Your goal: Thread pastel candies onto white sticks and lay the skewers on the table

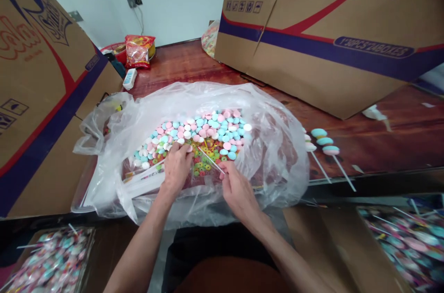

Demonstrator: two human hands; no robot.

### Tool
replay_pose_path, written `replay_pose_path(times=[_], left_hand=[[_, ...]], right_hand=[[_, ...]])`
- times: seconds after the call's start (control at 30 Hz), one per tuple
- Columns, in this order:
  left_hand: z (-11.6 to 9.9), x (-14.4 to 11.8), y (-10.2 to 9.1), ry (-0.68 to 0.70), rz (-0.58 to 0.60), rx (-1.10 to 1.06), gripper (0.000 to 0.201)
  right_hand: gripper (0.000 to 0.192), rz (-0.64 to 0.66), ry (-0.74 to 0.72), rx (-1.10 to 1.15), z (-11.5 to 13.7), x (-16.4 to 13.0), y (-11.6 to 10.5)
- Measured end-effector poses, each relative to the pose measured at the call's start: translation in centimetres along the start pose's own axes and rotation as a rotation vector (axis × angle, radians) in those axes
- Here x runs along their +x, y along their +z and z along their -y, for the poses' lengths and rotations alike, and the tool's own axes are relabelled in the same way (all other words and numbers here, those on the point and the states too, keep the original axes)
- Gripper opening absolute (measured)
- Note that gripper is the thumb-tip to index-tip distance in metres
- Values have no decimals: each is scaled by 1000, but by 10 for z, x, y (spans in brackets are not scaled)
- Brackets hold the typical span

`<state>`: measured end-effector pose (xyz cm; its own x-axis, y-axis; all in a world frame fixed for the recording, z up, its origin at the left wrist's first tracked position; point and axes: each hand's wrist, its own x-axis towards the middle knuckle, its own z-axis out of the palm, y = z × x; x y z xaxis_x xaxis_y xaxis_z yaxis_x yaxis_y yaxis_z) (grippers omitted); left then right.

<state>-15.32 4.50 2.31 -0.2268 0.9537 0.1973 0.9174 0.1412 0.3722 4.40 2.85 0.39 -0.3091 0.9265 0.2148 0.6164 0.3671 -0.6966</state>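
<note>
A large clear plastic bag is spread open on the dark red-brown wooden table, and a heap of round pastel candies in pink, blue and white is seen inside it, with small ring-shaped candies in many colours just below the heap. The left hand is placed inside the bag opening, with its fingertips curled down onto the near edge of the round candies; whether a piece is pinched cannot be told. The right hand is closed on the lower end of a thin white stick, which is held tilted, with its upper end pointing over the ring candies towards the left hand. The two hands are near each other but not touching.

Three finished lollipops with stacked pastel heads and white sticks are laid on the table to the right of the bag. Large brown cardboard boxes with red and blue stripes are standing at both sides. A red snack packet is seen at the far end.
</note>
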Motion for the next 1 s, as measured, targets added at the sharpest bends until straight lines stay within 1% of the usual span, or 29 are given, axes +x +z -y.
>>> replay_pose_path(times=[0.1, 0.17, 0.3, 0.4, 0.43, 0.5, 0.57, 0.63, 0.67, 0.73, 0.77, 0.8, 0.83, 0.87, 0.93, 1.0], left_hand=[[0, 5, 3, -84, -32, -13, 20], [2, 6, 4, -100, -58, -59, 21], [9, 1, 6, -65, -146, -133, 26], [12, -3, 3, -4, -198, -67, 26], [12, -3, 1, 25, -190, -23, 26], [10, 0, -3, 70, -132, 66, 25], [9, 5, -5, 76, -67, 133, 25], [8, 11, -6, 63, -36, 138, 24], [8, 14, -7, 54, -38, 105, 24], [9, 16, -10, 18, -67, -37, 21], [10, 15, -13, -18, -80, -151, 20], [9, 13, -16, -65, -80, -299, 19], [7, 10, -19, -120, -57, -482, 19], [3, 5, -22, -181, -8, -690, 21], [-6, -6, -27, -306, 152, -1113, 27], [-16, -17, -28, -411, 310, -1424, 31]], right_hand=[[24, 11, 17, 41, 6, -3, 8], [23, 14, 13, 57, 8, -2, 11], [24, 4, 1, 71, 6, -1, 11], [25, -8, -1, 68, 3, -1, 12], [25, -12, 1, 65, 2, -1, 13], [25, -15, 5, 56, 2, -1, 15], [25, -16, 6, 48, 2, -1, 18], [24, -19, 8, 52, 3, -1, 18], [25, -20, 10, 62, 4, -1, 17], [26, -16, 22, 102, 5, -1, 14], [26, -12, 34, 131, 6, -1, 12], [27, -7, 49, 168, 7, -1, 10], [28, -5, 69, 213, 8, 1, 8], [29, -9, 91, 264, 9, 2, 7], [30, -27, 146, 383, 11, 8, 5], [28, -36, 202, 523, 13, 15, 6]])
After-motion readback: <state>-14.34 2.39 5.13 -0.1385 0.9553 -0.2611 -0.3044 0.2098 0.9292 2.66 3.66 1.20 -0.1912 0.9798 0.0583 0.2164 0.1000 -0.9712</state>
